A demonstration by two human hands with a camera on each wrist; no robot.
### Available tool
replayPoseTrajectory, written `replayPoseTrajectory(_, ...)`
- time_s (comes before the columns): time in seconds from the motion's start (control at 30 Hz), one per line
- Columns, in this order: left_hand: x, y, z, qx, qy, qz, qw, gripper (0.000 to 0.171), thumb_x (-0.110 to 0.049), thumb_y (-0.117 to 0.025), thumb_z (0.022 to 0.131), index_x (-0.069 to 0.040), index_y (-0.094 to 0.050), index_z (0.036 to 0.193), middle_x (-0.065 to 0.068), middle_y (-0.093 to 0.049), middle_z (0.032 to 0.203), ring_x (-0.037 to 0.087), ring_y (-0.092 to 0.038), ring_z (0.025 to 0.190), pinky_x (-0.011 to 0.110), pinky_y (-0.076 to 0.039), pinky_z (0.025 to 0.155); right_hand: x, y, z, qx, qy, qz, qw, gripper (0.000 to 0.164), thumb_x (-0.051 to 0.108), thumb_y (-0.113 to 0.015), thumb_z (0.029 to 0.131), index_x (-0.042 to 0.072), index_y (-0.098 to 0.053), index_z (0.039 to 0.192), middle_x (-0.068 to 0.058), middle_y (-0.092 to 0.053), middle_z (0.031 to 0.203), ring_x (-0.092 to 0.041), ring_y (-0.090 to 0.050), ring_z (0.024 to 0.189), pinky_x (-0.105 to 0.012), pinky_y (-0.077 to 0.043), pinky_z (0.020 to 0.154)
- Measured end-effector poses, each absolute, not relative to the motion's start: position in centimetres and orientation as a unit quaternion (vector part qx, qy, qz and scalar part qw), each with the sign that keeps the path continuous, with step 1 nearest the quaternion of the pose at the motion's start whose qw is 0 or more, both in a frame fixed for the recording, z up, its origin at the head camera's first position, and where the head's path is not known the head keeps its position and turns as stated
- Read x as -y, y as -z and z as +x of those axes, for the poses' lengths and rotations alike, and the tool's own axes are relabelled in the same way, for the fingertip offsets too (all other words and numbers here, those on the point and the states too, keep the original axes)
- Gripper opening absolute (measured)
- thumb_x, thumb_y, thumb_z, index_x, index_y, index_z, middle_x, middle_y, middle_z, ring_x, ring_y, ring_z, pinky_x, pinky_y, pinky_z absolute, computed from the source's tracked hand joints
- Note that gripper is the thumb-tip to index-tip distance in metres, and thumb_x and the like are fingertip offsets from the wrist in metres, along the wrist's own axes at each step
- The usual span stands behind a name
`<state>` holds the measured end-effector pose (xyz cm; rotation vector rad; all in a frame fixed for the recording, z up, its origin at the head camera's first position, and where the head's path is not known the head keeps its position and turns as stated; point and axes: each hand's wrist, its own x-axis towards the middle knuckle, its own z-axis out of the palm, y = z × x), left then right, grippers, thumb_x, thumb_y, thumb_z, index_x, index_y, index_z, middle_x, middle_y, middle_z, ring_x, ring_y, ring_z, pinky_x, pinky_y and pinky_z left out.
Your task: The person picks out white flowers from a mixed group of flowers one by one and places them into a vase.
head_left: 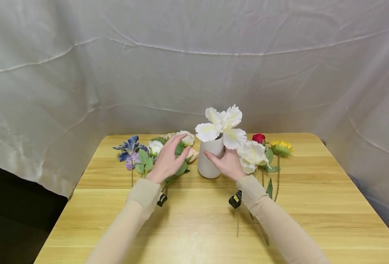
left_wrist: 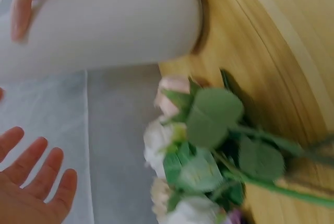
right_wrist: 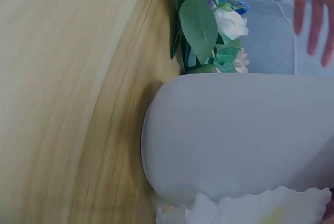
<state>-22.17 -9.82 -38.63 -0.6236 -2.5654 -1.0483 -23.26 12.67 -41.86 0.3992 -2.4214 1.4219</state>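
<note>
A white vase (head_left: 210,165) stands upright on the wooden table, with a white iris-like flower (head_left: 220,126) in its mouth. My right hand (head_left: 226,163) holds the vase from the right, its thumb lying across the front; the other fingers are mostly hidden. In the left wrist view, a finger of that hand lies against the vase wall (left_wrist: 120,25). My left hand (head_left: 171,159) is left of the vase, apart from it, fingers spread and holding nothing. In the left wrist view, the left hand's fingers (left_wrist: 44,174) look straight and loose.
Blue iris-like flowers (head_left: 131,146), a white rose (head_left: 155,146) and pale roses lie left of the vase, partly under my left hand. To the right lie a white ruffled flower (head_left: 252,156), a red rose (head_left: 259,138) and a sunflower (head_left: 281,147). Grey cloth (head_left: 168,80) hangs behind.
</note>
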Motion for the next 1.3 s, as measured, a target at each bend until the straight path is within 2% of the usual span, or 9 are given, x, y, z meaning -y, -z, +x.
replayPoseTrajectory(0.23,13.1,39.1,-22.0,0.903,0.381,-0.140,0.144,0.042,-0.026,-0.052,0.096,-0.013,-0.047,0.136,0.008,-0.051,0.130,0.027,-0.051,0.109,0.047,-0.047,0.087,-12.7,41.8,-23.3,0.842,-0.496,0.146,0.153,0.076,0.049,-0.072,0.078,0.010,-0.039,0.134,-0.011,-0.054,0.126,-0.027,-0.055,0.112,-0.046,-0.047,0.094)
replayPoseTrajectory(0.37,14.7,39.4,-21.9,0.917,0.364,-0.093,0.132,0.042,-0.027,-0.052,0.096,-0.009,-0.049,0.134,0.012,-0.051,0.131,0.031,-0.052,0.109,0.048,-0.047,0.087,-12.7,41.8,-23.2,0.845,-0.492,0.141,0.157,0.075,0.051,-0.071,0.077,0.009,-0.041,0.132,-0.011,-0.056,0.124,-0.026,-0.056,0.109,-0.045,-0.048,0.093)
replayPoseTrajectory(0.53,16.4,39.9,-21.5,0.937,0.327,-0.047,0.117,0.035,-0.024,-0.052,0.095,-0.003,-0.054,0.123,0.016,-0.056,0.118,0.032,-0.054,0.098,0.047,-0.048,0.082,-12.7,41.9,-23.1,0.843,-0.492,0.147,0.160,0.077,0.052,-0.071,0.077,0.012,-0.039,0.135,-0.009,-0.054,0.126,-0.025,-0.055,0.112,-0.044,-0.047,0.095)
replayPoseTrajectory(0.7,17.4,40.6,-20.7,0.954,0.288,-0.035,0.080,0.029,-0.020,-0.054,0.093,-0.001,-0.057,0.114,0.019,-0.058,0.110,0.031,-0.053,0.090,0.048,-0.046,0.078,-12.8,42.0,-23.1,0.843,-0.491,0.149,0.163,0.077,0.050,-0.071,0.078,0.010,-0.038,0.135,-0.011,-0.054,0.126,-0.026,-0.055,0.112,-0.046,-0.047,0.094)
replayPoseTrajectory(0.87,18.1,41.5,-20.2,0.967,0.251,-0.036,0.036,0.020,-0.017,-0.054,0.091,-0.003,-0.061,0.103,0.016,-0.059,0.095,0.022,-0.049,0.062,0.036,-0.044,0.057,-12.9,42.0,-23.2,0.845,-0.487,0.149,0.164,0.075,0.050,-0.071,0.078,0.011,-0.040,0.134,-0.010,-0.055,0.124,-0.026,-0.056,0.110,-0.045,-0.048,0.093)
replayPoseTrajectory(1.0,18.3,42.0,-20.0,0.971,0.237,-0.034,-0.001,0.017,-0.018,-0.055,0.091,-0.005,-0.062,0.099,0.014,-0.060,0.090,0.016,-0.045,0.051,0.028,-0.040,0.046,-12.9,41.9,-23.2,0.844,-0.489,0.150,0.161,0.075,0.049,-0.071,0.078,0.011,-0.039,0.134,-0.011,-0.055,0.125,-0.026,-0.056,0.110,-0.046,-0.048,0.093)
replayPoseTrajectory(1.17,18.4,42.4,-20.0,0.972,0.233,-0.032,-0.026,0.018,-0.019,-0.055,0.092,-0.004,-0.063,0.098,0.007,-0.056,0.068,0.014,-0.044,0.046,0.026,-0.037,0.040,-12.8,41.9,-23.2,0.844,-0.488,0.150,0.162,0.075,0.051,-0.071,0.078,0.011,-0.040,0.134,-0.010,-0.055,0.124,-0.026,-0.056,0.110,-0.046,-0.048,0.092)
replayPoseTrajectory(1.3,18.6,42.4,-19.8,0.975,0.221,-0.029,-0.017,0.014,-0.018,-0.056,0.091,-0.005,-0.062,0.092,0.006,-0.055,0.072,0.019,-0.049,0.055,0.030,-0.042,0.047,-12.8,41.8,-23.2,0.841,-0.492,0.156,0.161,0.077,0.050,-0.071,0.078,0.010,-0.039,0.135,-0.011,-0.054,0.126,-0.027,-0.055,0.111,-0.047,-0.047,0.093)
